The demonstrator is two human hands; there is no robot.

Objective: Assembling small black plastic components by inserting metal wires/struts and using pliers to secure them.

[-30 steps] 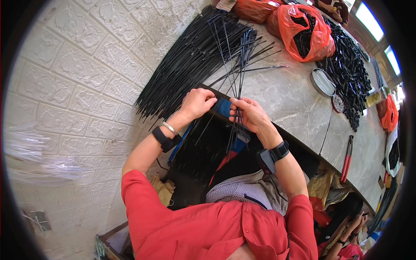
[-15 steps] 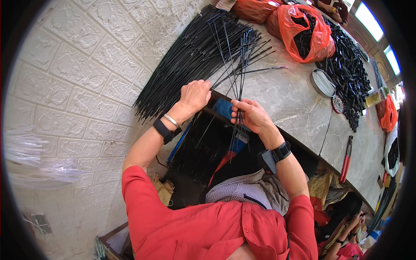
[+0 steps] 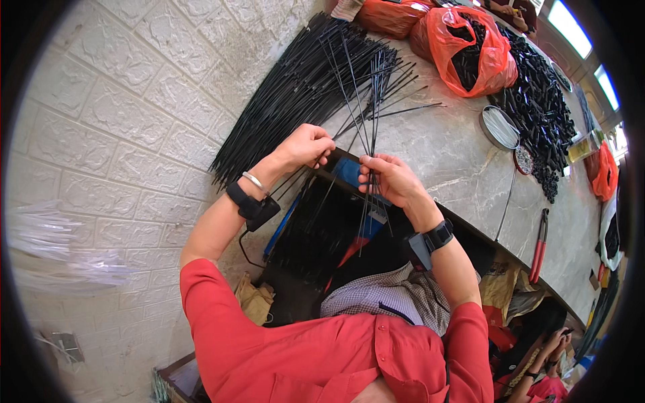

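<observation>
rods [image 3: 289,94]: black | tabletop [image 3: 463,161]: grey, white-veined | shirt [image 3: 329,352]: red | bag [image 3: 502,68]: orange-red | wall [image 3: 127,148]: off-white, brick-patterned

Black rods [image 3: 292,97], apparently glossy plastic

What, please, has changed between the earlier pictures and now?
The bare left hand has moved slightly up the picture since the first one and now appears to pinch thin black rods. No release is visible. The bare right hand still grips its fanned black rods; the red-handled metal tool stays put.
</observation>
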